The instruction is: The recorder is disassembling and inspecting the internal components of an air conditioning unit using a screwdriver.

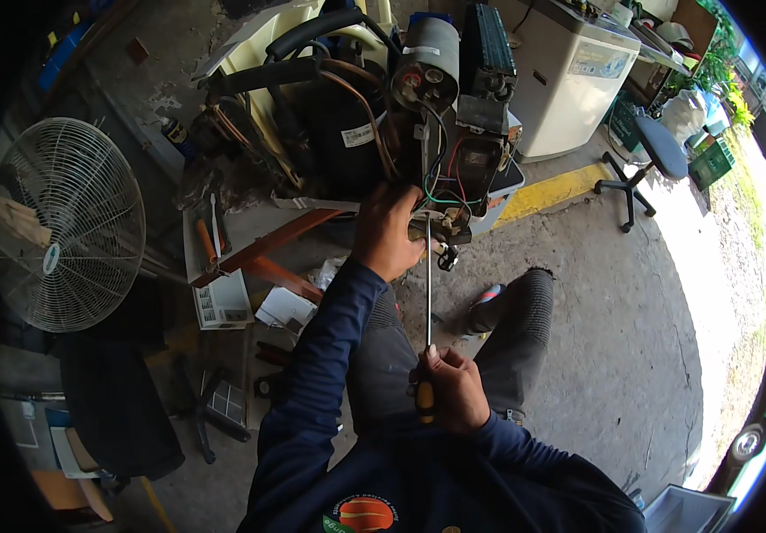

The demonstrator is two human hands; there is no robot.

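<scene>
My right hand (456, 384) is closed round the black and yellow handle of a long screwdriver (429, 293). Its thin steel shaft runs straight away from me, and the tip meets the lower front of an opened air-conditioner unit (340, 169). At that front edge my left hand (389, 235) wraps round a metal bracket beside the tip, its fingertips partly hidden. Red, green and black wires (443, 178) hang just right of it. A small black part (447, 257) dangles below the bracket. Farther back are a grey cylindrical motor (427, 64), copper pipes (361, 84) and black foam-covered tubes.
A large fan (67, 226) stands at the left. Hand tools (211, 233) lie beside a reddish-brown metal frame (263, 244) under the unit. Beyond are a white washing machine (569, 80) and a wheeled stool (658, 151). White cartons and papers (285, 308) lie on the floor.
</scene>
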